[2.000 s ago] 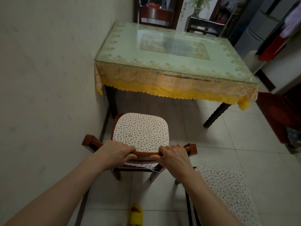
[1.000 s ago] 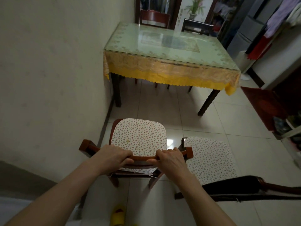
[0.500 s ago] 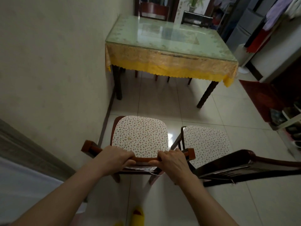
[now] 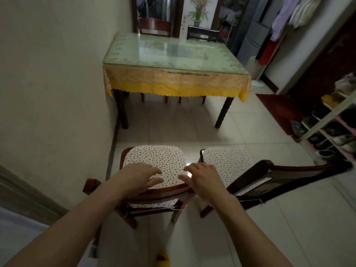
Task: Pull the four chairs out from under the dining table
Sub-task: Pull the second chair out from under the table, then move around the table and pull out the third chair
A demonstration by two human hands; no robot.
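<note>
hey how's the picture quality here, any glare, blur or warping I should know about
Head view: dim indoor light overall; daylight from the far doorway glares off the glass top of the dining table; both hands, left hand and right hand, look slightly motion-blurred over the near chair; wide-angle warping bends the wall and the shoe rack at the edges.

Far chairs [image 4: 155, 26] mostly hidden behind the table [image 4: 173, 53]; shoe rack [image 4: 331, 120] cut off, contents perhaps shoes

Pale tiled floor [image 4: 250, 132], plain cream wall [image 4: 48, 83] on the left, shoe rack [image 4: 331, 130], dark red mat [image 4: 277, 106], hanging clothes [image 4: 289, 14] at right.
</note>
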